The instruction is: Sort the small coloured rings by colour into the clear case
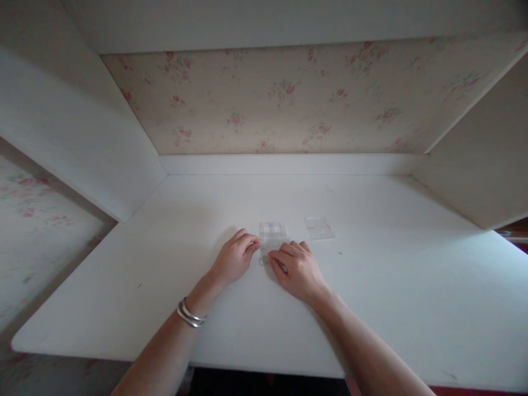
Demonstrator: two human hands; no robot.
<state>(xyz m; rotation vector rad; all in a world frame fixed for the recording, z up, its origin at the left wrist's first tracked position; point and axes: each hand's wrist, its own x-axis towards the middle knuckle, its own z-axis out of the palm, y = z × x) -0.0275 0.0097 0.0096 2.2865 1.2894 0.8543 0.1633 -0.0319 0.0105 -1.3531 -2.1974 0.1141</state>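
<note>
white desk [371,286] | floral wallpaper [289,104] behind it | white side panels flank it | dim, soft light

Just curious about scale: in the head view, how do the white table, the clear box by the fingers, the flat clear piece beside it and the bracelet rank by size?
1. white table, by far
2. clear box and flat clear piece look alike
3. bracelet, though nearer the camera, so unsure

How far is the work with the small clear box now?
Done: a clear flat piece, perhaps the lid, lies apart on the white table. In hand: left hand and right hand touch the clear box; a small ring lies between them. Left: unclear.
</note>
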